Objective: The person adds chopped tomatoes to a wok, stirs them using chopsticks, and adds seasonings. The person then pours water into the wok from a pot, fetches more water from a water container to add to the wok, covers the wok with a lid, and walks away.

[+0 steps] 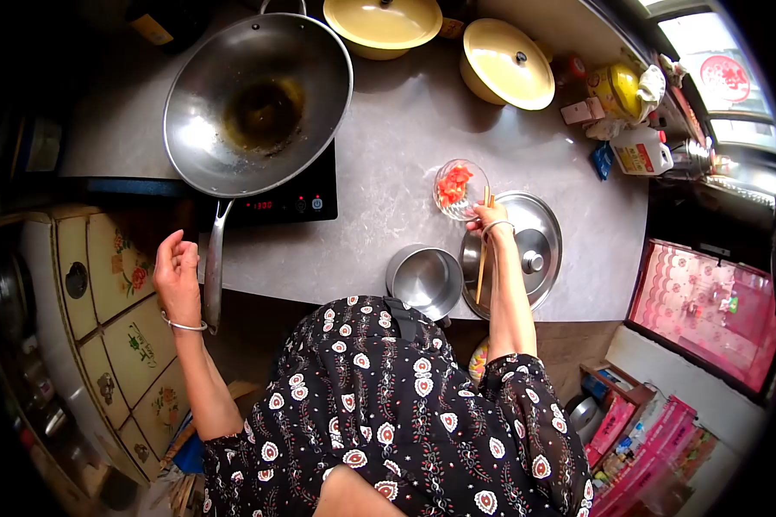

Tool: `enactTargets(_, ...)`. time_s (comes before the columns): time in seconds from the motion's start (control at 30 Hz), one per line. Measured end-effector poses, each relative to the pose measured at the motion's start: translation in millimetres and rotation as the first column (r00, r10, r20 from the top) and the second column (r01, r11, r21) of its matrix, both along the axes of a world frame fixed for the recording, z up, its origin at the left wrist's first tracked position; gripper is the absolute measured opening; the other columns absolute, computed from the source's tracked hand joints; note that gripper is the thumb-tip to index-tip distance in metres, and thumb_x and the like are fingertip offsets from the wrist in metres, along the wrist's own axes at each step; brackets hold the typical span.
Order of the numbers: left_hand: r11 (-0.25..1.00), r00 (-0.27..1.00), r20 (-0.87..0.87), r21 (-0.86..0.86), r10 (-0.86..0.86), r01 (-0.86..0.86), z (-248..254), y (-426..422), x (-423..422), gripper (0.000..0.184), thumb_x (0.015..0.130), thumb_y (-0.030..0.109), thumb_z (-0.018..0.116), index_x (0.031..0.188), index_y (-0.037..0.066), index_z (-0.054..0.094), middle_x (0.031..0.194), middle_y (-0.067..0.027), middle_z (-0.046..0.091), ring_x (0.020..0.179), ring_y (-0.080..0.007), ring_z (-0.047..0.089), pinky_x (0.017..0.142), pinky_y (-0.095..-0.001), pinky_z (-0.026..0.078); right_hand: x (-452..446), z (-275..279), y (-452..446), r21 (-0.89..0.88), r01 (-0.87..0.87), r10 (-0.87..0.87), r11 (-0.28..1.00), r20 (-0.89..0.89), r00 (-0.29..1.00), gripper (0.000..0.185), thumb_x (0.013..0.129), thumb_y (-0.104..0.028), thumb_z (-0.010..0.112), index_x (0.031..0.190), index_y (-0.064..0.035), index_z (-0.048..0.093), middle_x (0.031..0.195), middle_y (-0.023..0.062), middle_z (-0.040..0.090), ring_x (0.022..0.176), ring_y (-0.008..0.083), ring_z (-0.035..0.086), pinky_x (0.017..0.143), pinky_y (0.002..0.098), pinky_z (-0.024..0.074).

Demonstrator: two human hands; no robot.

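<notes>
My right hand (491, 221) is closed around a pair of wooden chopsticks (480, 280), which slant down over the steel lid. Its fingertips are at the near rim of a small clear glass bowl (447, 212) holding chopped red pieces, perhaps tomato (454, 183). Whether they also grip the bowl is hard to see. My left hand (178, 271) hangs in the air beside the wok's handle (215, 276), fingers loosely bent and holding nothing. The wok (194, 103) rests on the induction cooker (317, 185), with some oil (265, 112) pooled at its bottom.
A steel pot (424, 277) stands at the counter's front edge beside a round steel lid (539, 226). Two yellow lidded pots (509, 65) sit at the back. Bottles and packets, including a white jug (645, 153), crowd the right rear. Left of the cooker is a tiled cabinet (121, 302).
</notes>
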State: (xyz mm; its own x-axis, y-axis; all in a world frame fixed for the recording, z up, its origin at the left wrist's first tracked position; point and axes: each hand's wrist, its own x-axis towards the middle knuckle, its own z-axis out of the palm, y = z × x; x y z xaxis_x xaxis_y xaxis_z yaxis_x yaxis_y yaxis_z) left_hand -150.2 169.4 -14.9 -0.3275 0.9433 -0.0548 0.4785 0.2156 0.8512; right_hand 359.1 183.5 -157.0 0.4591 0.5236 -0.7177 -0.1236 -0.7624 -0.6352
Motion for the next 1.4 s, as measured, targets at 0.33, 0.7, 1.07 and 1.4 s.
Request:
enactTargets(0.33,0.903,0.901,0.057,0.037,-0.43,0.429,20,-7,97,0.018,0.077,0.001,0.059,0.095,-0.001,0.059,0.076,-0.0071,0.056,0.064,-0.0134,0.056,0.058,-0.0238,0.046,-19,23,7,0.073,-0.213,0.211,0.974,0.026,0.977,0.01,0.073,-0.004,0.05,0.074,0.0018,0.057,0.058,0.0081,0.057,0.039,0.0122,0.049,0.033,0.0264,0.0357)
enactTargets(0.7,0.72,0.726,-0.008,0.123,-0.688,0.683,4,-2,153,0.056,0.069,0.007,0.071,0.121,0.008,0.051,0.115,-0.0114,0.051,0.089,-0.0214,0.057,0.072,-0.0296,0.05,-104,127,17,0.162,-0.475,0.496,0.865,-0.134,0.858,0.026,0.071,-0.004,0.054,0.096,0.0031,0.05,0.07,0.013,0.065,0.041,0.0109,0.047,0.035,0.0216,0.032)
enactTargets(1.07,0.836,0.848,0.017,0.179,-0.53,0.519,14,-10,126,0.059,0.066,0.005,0.072,0.12,0.007,0.05,0.12,-0.0148,0.048,0.094,-0.0251,0.059,0.077,-0.031,0.05,-146,144,14,0.175,-0.524,0.551,0.833,-0.18,0.815,0.025,0.069,-0.005,0.055,0.092,0.0042,0.051,0.068,0.0132,0.063,0.041,0.0097,0.043,0.036,0.0216,0.0311)
enactTargets(1.4,0.775,0.809,-0.168,0.235,-0.563,0.587,-2,-21,107,0.044,0.061,0.004,0.075,0.102,0.004,0.058,0.121,-0.0204,0.044,0.099,-0.0307,0.056,0.08,-0.0348,0.05,-175,142,4,0.153,-0.584,0.603,0.797,-0.139,0.786,0.018,0.069,-0.005,0.061,0.083,0.0033,0.055,0.06,0.0063,0.055,0.041,0.0119,0.05,0.037,0.0253,0.0387)
